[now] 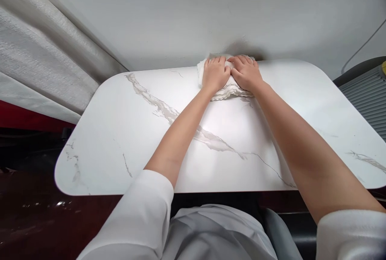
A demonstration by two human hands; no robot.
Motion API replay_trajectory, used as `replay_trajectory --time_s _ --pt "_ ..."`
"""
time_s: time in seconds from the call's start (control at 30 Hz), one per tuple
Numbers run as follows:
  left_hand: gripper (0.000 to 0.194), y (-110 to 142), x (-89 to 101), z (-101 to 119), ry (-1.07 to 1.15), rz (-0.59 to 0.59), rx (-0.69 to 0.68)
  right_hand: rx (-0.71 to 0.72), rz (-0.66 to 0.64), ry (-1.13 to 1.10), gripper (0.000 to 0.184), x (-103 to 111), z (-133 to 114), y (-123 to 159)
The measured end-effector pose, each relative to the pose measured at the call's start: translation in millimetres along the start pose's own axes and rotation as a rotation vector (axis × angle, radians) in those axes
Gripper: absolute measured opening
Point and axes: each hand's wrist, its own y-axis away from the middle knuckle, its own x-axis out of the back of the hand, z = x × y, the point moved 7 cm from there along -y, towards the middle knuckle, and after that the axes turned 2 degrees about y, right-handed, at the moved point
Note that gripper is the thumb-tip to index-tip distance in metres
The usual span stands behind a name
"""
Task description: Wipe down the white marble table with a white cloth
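Where the far edge of the white, round-cornered table with grey marble veining (144,139) runs along the pale grey wall (181,22), a folded white cloth with ruffled edges (230,91) lies near that edge's middle. The left hand (216,71) presses palm-down on its left part, fingers extended and slightly parted; the right hand (245,73) lies likewise on its right part, the thumbs side by side. Whether the cloth touches the wall is hard to tell.
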Motion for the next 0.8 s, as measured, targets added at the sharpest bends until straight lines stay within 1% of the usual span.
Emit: replay_trajectory --time_s 0.27,0.37,0.47,0.57,0.67,0.8 --pt "0.034 -15.6 -17.9 21.4 -0.048 0.042 0.013 -0.015 -0.042 0.001 0.05 9.3 28.9 -8.5" --pt "0.037 -18.0 -26.5 32.0 -0.059 0.037 0.021 -0.022 -0.044 -0.005 0.049 14.4 41.6 -5.8" --pt "0.045 -17.0 -37.1 44.1 -0.049 0.002 0.032 -0.03 -0.02 -0.025 0.048 21.3 53.9 2.5" --pt "0.055 -11.6 -46.0 56.8 -0.048 -0.038 0.038 -0.029 0.016 -0.017 0.047 29.8 62.4 16.2" --pt "0.05 -0.3 -46.8 71.8 -0.083 -0.028 -0.01 -0.022 0.016 0.01 0.048 36.1 65.4 33.7" --pt "0.046 24.5 -41.3 87.1 -0.153 -0.032 -0.06 -0.014 0.0 0.044 0.05 41.6 62.5 59.5"
